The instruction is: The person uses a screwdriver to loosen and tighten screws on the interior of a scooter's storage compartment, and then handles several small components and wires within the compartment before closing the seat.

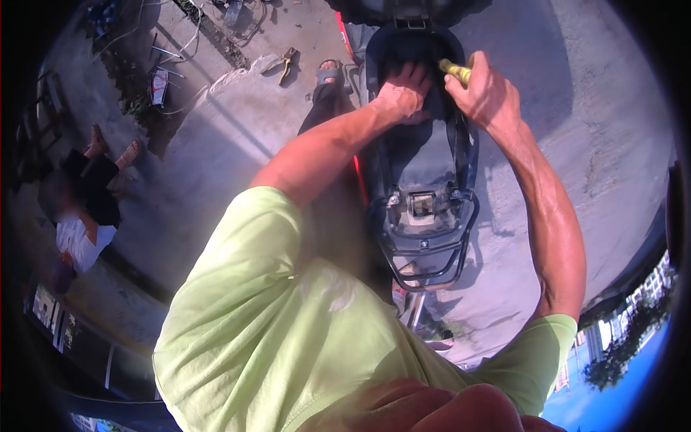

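Note:
My right hand [481, 92] grips a yellow-handled tool [455, 70] at the right edge of a scooter's dark under-seat compartment [417, 140]; the tool's tip is lost in the dark. My left hand [404, 93] reaches into the same compartment from the left, fingers apart and pointing forward, with nothing visible held in it. Above them the black seat [407, 10] is raised. Nearer my body, the scooter's black rear rack [425, 268] surrounds the area below a metal latch [422, 205].
A seated person [86, 223] is at the left. Yellow-handled pliers [288, 61], a pale cloth [248, 72], cables and a small item [159, 86] lie on the concrete floor [201, 173]. My sandalled foot [328, 72] stands beside the scooter.

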`<state>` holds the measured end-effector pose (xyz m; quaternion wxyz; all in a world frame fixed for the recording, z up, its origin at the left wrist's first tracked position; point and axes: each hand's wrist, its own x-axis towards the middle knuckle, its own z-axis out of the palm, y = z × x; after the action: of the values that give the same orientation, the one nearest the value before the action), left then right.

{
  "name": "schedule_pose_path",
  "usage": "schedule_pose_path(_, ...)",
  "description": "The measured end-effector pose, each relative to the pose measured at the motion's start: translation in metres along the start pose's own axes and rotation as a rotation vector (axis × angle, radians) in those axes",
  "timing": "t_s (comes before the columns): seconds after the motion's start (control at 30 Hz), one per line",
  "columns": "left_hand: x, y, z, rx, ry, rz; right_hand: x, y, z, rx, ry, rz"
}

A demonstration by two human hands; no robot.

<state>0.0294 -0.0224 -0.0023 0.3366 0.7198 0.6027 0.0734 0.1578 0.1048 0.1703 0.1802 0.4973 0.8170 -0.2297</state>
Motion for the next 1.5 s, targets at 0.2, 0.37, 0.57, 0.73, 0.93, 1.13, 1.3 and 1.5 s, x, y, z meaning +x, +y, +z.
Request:
schedule_pose_path(0.2,-0.004,-0.001,0.003,0.014,0.042,0.017,0.013,-0.006,0.0,-0.12,-0.066,-0.089)
schedule_pose_path(0.37,-0.001,0.001,-0.002,0.05,0.042,0.035,0.031,-0.01,0.004,0.114,-0.009,0.264)
schedule_pose_path(0.57,-0.005,0.001,0.001,0.078,0.019,0.002,0.021,-0.002,-0.026,-0.299,-0.034,-0.361)
schedule_pose_path(0.73,-0.002,0.004,-0.002,0.06,-0.029,-0.015,0.042,-0.008,-0.021,-0.353,-0.014,-0.591)
schedule_pose_path(0.93,-0.002,0.005,-0.005,0.047,-0.021,0.012,0.082,-0.027,-0.014,0.038,-0.148,0.209)
schedule_pose_path(1.13,-0.004,0.008,-0.012,0.091,-0.034,-0.021,0.054,-0.016,-0.025,-0.202,-0.231,-0.18)
schedule_pose_path(1.3,-0.004,0.005,-0.012,0.017,-0.021,-0.028,0.058,-0.016,-0.011,-0.216,-0.189,-0.34)
schedule_pose_path(1.5,-0.004,0.007,-0.013,0.081,0.003,0.007,0.075,-0.015,0.003,0.503,-0.359,0.548)
